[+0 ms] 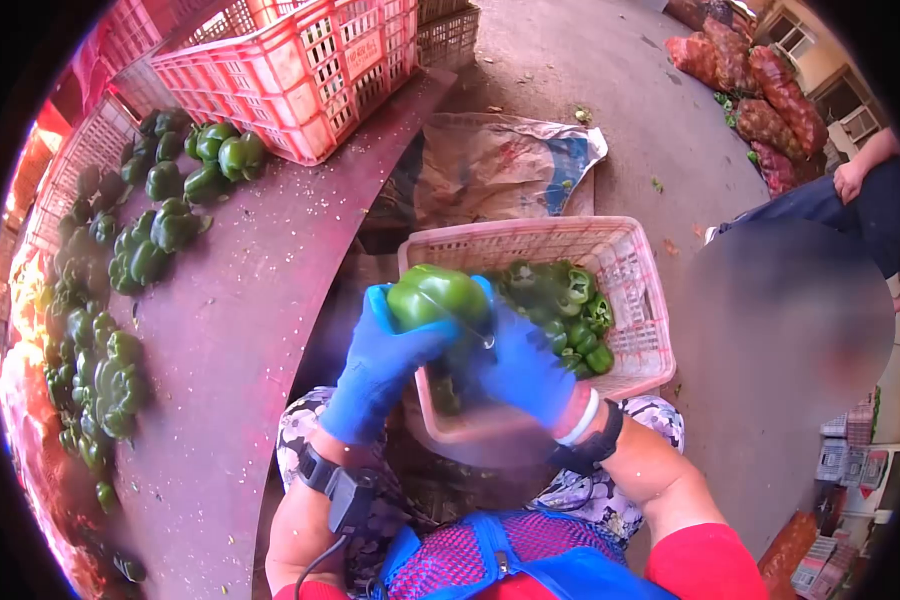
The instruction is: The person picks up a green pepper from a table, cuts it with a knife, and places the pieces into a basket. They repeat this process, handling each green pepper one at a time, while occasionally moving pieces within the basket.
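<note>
My left hand (375, 370), in a blue glove, grips a green bell pepper (435, 295) from the left and below. My right hand (525, 365), also blue-gloved, is closed against the pepper's right side; something thin and blurred, perhaps a blade, shows between the hands. Both hands hover over the near end of a pink plastic basket (630, 270) on my lap. Cut green pepper pieces (570, 315) lie inside the basket.
A dark reddish table (240, 330) runs along my left, with several whole green peppers (150, 250) on it. A red plastic crate (300, 70) stands at its far end. A plastic sack (500, 160) lies on the ground. Another person (850, 200) sits at the right; red mesh sacks (760, 90) behind.
</note>
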### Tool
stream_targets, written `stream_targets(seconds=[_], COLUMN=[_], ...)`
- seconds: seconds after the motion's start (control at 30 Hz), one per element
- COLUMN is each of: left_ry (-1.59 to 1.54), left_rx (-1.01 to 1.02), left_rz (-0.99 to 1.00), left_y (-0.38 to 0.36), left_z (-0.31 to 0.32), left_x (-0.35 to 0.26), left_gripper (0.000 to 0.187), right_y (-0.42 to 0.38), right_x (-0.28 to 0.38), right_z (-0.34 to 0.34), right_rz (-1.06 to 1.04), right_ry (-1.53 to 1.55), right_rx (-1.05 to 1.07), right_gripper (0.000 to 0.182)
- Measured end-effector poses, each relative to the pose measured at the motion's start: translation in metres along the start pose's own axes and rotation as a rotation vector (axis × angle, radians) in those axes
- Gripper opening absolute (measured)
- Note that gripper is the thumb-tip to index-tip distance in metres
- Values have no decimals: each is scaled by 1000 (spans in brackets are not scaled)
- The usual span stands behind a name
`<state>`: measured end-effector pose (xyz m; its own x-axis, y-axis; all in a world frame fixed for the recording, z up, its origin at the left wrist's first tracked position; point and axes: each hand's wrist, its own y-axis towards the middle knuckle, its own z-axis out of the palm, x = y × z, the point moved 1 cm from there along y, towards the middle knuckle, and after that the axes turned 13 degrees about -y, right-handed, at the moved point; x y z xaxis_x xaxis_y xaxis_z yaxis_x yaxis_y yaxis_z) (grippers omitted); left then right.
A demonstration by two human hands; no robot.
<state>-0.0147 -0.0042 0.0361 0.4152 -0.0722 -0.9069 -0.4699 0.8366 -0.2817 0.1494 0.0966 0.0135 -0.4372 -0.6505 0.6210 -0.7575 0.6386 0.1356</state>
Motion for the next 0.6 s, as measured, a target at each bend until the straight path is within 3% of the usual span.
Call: stream_targets(seconds=[0.13, 0.3, 0.4, 0.5, 0.6], left_ry=[222, 339, 533, 461, 154], left_rx=[-127, -195, -156, -210, -240], left_rz=[52, 138, 522, 459, 243], left_y=[4, -1, 2, -2, 1], left_z=[7, 11, 9, 16, 3], left_x=[3, -8, 15, 17, 5], left_gripper=[63, 67, 67, 67, 67], right_y=[5, 10, 3, 1, -5], right_x=[12, 16, 1, -13, -12], right_z=[3, 6, 22, 34, 23], right_rz=[202, 186, 140, 88, 48], right_ry=[29, 67, 19, -25, -33], right_rx=[114, 102, 92, 82, -45], right_gripper=[52, 54, 57, 60, 59])
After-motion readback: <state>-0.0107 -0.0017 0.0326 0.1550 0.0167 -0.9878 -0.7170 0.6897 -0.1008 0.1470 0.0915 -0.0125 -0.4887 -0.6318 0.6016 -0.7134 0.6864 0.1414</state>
